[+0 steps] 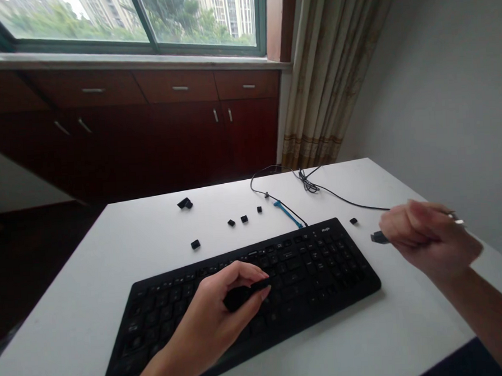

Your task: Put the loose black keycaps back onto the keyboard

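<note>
My left hand (216, 319) rests over a black Ruijie keyboard (305, 263), pinching a small black piece (240, 298) between thumb and fingers against the keys. Several loose black keycaps (231, 222) lie on the table beyond the keyboard, and one more keycap (353, 221) sits past its far right corner. My right hand (425, 235) is raised in a fist above the table's right side. Its fist wraps a black-handled tool (378, 237), with a small metal tip (457, 219) showing on the far side. What kind of tool it is stays hidden.
The white table (84, 309) carries a coiled black cable (307, 185) and a blue plastic strip (288, 214) near the keyboard's far edge. Wooden cabinets (178, 85) stand beyond the table below a window (200, 16), with a curtain (325, 77) at right.
</note>
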Demonstrator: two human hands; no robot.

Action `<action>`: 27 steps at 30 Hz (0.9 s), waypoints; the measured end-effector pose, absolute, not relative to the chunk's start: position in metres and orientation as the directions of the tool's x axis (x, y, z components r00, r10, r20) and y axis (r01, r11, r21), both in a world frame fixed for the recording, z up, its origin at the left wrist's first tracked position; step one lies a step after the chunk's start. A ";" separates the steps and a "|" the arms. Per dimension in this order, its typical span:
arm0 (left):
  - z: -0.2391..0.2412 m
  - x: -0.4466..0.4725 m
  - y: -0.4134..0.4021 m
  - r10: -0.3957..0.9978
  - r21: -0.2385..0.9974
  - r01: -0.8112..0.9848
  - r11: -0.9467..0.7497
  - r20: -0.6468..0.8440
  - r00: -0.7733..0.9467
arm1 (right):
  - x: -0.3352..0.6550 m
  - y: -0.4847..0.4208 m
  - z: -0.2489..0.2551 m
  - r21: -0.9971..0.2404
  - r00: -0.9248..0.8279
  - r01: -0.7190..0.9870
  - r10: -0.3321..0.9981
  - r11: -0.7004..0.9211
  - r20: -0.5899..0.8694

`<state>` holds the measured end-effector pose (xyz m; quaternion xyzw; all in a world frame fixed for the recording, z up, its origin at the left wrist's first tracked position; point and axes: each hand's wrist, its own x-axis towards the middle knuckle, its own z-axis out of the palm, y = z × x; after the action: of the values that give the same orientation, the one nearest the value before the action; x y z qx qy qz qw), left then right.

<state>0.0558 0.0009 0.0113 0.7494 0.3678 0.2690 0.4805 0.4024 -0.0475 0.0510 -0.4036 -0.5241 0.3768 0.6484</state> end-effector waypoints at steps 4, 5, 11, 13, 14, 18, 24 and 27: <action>0.013 0.055 -0.001 0.820 0.920 0.308 -0.243 0.025 0.572 | 0.372 -0.036 0.040 -0.934 0.203 -0.146 0.933 0.327 0.296; 0.013 0.055 -0.001 0.821 0.922 0.305 -0.238 0.023 0.571 | 0.370 -0.034 0.036 -0.943 0.195 -0.134 0.941 0.304 0.275; 0.012 0.055 -0.003 0.827 0.933 0.281 -0.225 0.031 0.561 | 0.374 -0.024 0.024 -0.929 0.243 -0.128 0.920 0.346 0.309; 0.011 0.055 -0.004 0.831 0.937 0.273 -0.216 0.030 0.555 | 0.373 -0.024 0.020 -0.939 0.236 -0.105 0.925 0.329 0.297; 0.012 0.055 -0.004 0.834 0.941 0.266 -0.208 0.028 0.552 | 0.372 -0.024 0.018 -0.947 0.224 -0.090 0.932 0.309 0.283; 0.015 0.056 -0.005 0.838 0.962 0.231 -0.145 -0.005 0.545 | 0.372 -0.027 0.023 -0.953 0.204 -0.060 0.938 0.296 0.279; 0.022 0.057 0.000 0.831 0.989 0.112 -0.096 0.018 0.556 | 0.377 -0.032 0.051 -0.933 0.333 0.116 0.871 0.342 0.361; 0.022 0.058 0.000 0.855 0.991 0.069 -0.112 0.061 0.514 | 0.360 -0.036 0.054 -0.890 0.220 0.408 0.924 0.205 0.314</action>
<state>0.0576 -0.0003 0.0215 0.6601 0.3501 0.3467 0.5670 0.3603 -0.0355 0.0540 -0.5801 -0.5740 0.2465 0.5227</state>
